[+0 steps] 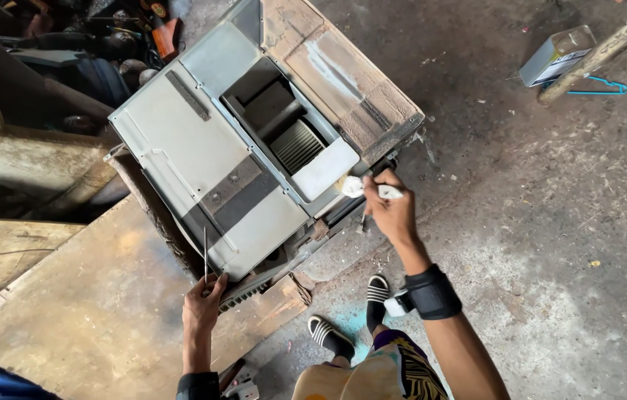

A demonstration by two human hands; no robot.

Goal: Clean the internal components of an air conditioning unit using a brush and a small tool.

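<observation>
A large grey metal appliance casing with a finned drum inside lies on its side over a wooden crate. My right hand holds a small white brush whose bristles touch the casing's white corner panel. My left hand grips the casing's lower edge, next to a thin metal rod that stands up there; whether the fingers hold the rod is unclear. A black band sits on my right wrist.
A flat wooden board lies at the lower left on the dirty concrete floor. Dark machine parts are piled at the top left. A small tin can, a wooden pole and a blue hanger lie at the top right. My sandalled feet stand below.
</observation>
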